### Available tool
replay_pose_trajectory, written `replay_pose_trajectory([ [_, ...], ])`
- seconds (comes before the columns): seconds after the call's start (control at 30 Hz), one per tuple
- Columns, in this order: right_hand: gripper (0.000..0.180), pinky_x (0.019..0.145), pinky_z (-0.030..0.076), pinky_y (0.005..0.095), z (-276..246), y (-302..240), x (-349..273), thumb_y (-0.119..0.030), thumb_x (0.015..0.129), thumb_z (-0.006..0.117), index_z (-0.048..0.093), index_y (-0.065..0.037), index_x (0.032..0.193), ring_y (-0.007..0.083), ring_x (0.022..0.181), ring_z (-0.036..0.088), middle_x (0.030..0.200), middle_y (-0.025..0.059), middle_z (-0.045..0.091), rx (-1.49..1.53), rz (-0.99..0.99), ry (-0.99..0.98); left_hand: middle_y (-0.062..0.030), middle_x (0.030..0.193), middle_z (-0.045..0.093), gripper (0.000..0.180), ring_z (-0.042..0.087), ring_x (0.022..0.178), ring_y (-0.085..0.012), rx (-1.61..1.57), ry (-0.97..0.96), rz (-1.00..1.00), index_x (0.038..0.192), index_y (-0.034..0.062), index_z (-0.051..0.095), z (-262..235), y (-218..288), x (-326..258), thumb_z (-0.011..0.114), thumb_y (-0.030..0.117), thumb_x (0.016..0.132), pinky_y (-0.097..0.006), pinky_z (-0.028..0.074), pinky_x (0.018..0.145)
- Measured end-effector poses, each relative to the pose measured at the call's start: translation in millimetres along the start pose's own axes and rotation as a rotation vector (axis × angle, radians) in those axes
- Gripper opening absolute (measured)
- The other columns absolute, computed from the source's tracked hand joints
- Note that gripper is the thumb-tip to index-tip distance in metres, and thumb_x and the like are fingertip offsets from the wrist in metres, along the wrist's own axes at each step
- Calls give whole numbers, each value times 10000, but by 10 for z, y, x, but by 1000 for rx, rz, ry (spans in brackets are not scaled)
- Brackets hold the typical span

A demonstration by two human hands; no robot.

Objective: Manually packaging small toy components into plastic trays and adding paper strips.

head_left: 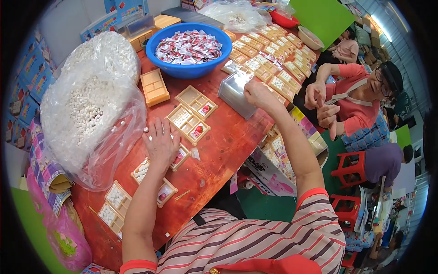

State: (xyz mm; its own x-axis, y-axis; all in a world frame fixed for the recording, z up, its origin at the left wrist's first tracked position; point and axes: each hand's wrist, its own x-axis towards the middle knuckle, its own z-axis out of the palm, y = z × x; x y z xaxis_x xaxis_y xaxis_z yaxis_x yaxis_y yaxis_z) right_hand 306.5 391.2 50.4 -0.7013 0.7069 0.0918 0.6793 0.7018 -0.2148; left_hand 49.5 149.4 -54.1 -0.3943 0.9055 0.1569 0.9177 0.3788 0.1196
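Head view: left hand (160, 145) lies flat, released, on a tan tray (148, 170) near the table's (223, 146) left edge. Right hand (256, 95) pinches the stack of clear lids (233, 92) at the right edge.

a: the table (228, 146) is red-brown, the bowl (189, 68) is blue.
b: the small trays (188, 122) are tan, the pellets (86, 109) white, and the shirt (255, 242) has red and white stripes.

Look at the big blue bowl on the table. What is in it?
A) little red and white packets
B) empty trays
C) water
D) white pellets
A: the blue bowl is heaped with small red and white packets; the white pellets sit in the clear plastic bags off to the left instead.
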Motion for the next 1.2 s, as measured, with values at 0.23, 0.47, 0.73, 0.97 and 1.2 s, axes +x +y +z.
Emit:
replay_pose_trajectory([
  [0.23,226,761,497,470,-6,-24,8,-104,844,460,609,58,795,406,833,614,881,251,617,-142,-7,-34,-159,1535,301,638,253,1427,-349,-4,-13,-2,1463,105,361,-6,6,4,401,496,960,-638,195,1095],
  [0.47,244,770,486,487,129,-51,-77,-120,878,433,588,58,814,427,840,601,880,256,589,-55,75,103,-158,1537,299,637,252,1427,-350,5,-18,0,1466,110,356,-16,12,10,396,496,962,-637,190,1097],
  [0.73,295,815,484,525,128,-45,-90,-164,855,443,610,79,840,469,876,598,936,297,598,69,121,165,-155,1539,298,641,247,1430,-345,14,-16,-1,1471,112,349,-10,10,5,398,498,961,-630,189,1101],
  [0.97,298,815,477,512,121,56,-75,-180,836,445,608,67,803,444,861,597,884,299,607,172,61,233,-161,1536,300,644,247,1429,-347,-6,-19,-19,1468,107,356,-12,-5,-3,394,501,960,-630,188,1102],
  [1.2,265,640,480,432,391,538,16,-211,804,503,603,28,749,348,697,605,744,204,618,85,-62,234,-166,1530,309,639,257,1423,-349,-29,17,5,1457,101,371,20,51,20,408,494,956,-634,191,1097],
])
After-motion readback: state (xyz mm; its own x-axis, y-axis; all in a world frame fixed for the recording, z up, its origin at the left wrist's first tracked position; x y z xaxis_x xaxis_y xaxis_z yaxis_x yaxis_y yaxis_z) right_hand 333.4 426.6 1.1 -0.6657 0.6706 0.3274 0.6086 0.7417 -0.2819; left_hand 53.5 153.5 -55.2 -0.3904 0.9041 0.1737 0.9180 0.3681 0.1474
